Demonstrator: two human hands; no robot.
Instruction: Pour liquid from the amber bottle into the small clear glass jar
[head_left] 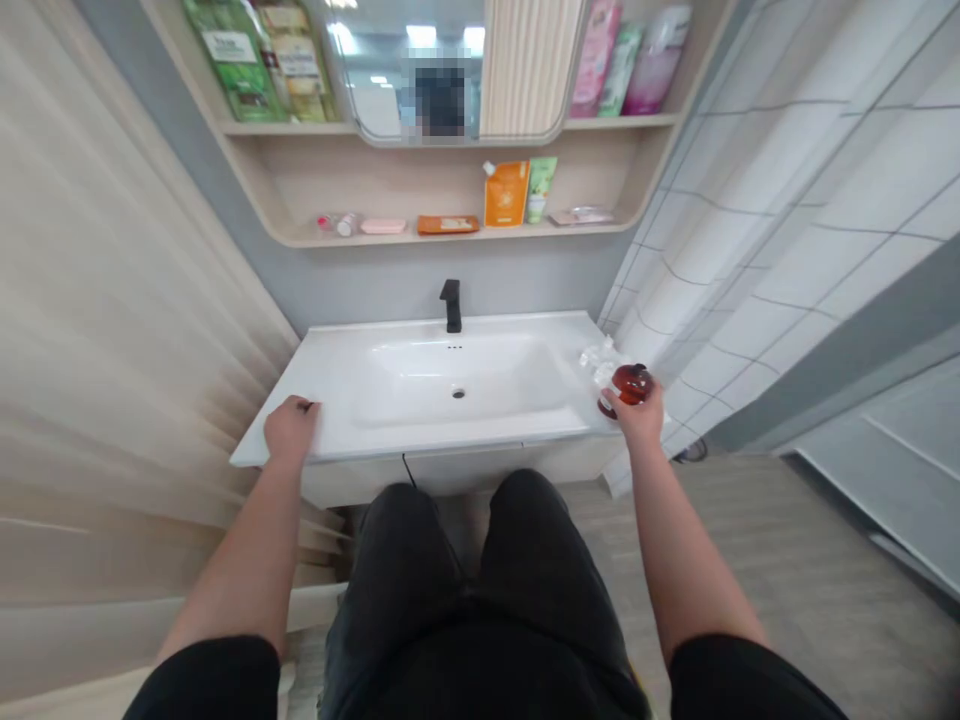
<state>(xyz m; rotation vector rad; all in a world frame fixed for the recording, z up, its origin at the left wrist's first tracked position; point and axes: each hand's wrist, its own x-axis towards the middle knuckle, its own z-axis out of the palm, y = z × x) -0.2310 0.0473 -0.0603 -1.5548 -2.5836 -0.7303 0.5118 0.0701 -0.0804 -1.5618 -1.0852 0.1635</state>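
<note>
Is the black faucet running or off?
Off, it looks: no water shows below the black faucet or in the white basin.

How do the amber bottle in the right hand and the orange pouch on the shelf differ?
The amber bottle is dark, glossy and rounded, while the orange pouch is bright and flat-sided. The amber bottle is held in the right hand at the sink's edge, while the orange pouch stands upright on the lower shelf. Both look like toiletry containers.

Passable basin (457,385) between hands (291,430) (636,418), black faucet (451,305) behind, crumpled tissue (598,360) at right
</note>
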